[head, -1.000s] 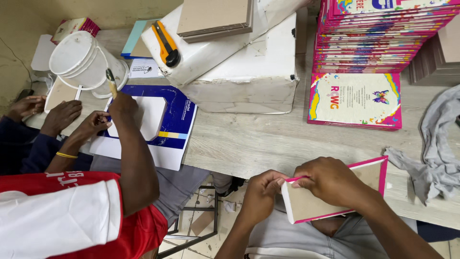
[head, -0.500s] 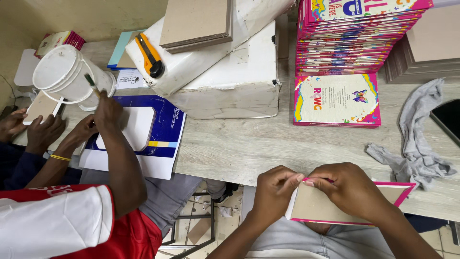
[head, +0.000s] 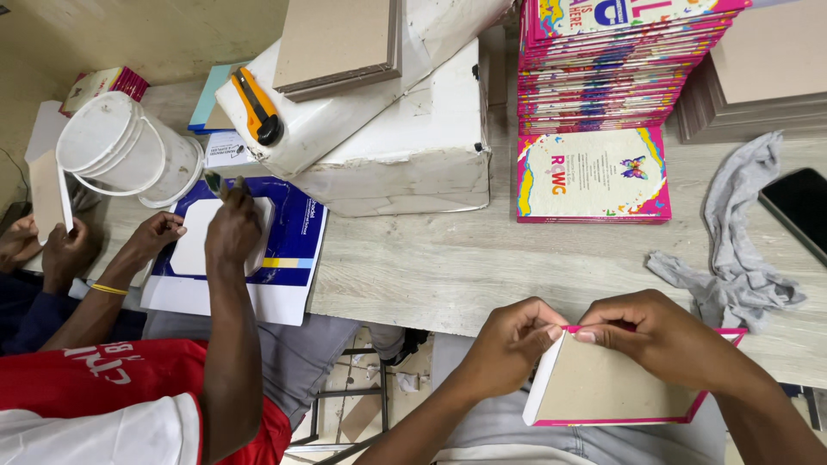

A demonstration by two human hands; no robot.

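Both my hands are on the pink-edged book cover (head: 616, 387), held at the near edge of the bench (head: 482, 275), half over my lap. My left hand (head: 508, 344) pinches the upper left corner between thumb and fingertips; my right hand (head: 659, 336) pinches the top edge just beside it, at about 3 o'clock from the left. The two grips nearly touch. Grey board side faces up, with a pink wrap showing along the top and bottom edges. My judgement: held this close so that both grips can press the pink fold down over the corner.

Surroundings: a grey cloth (head: 732, 250) lies at 1 o'clock from my hands, a dark phone (head: 797, 211) beyond it. A single printed cover (head: 593, 176) lies flat at 12 o'clock, in front of the tall stack of covers (head: 603, 77). A white box (head: 405, 146) at 11 o'clock carries a yellow utility knife (head: 257, 105).

At 9 o'clock a co-worker's hand (head: 234, 228) presses a white board on a blue sheet (head: 293, 250), beside a white bucket (head: 116, 151).

Against half a second ago: my grips sit at the same corner and the cover has scarcely moved. The co-worker's hand has come down from the bucket onto the board.
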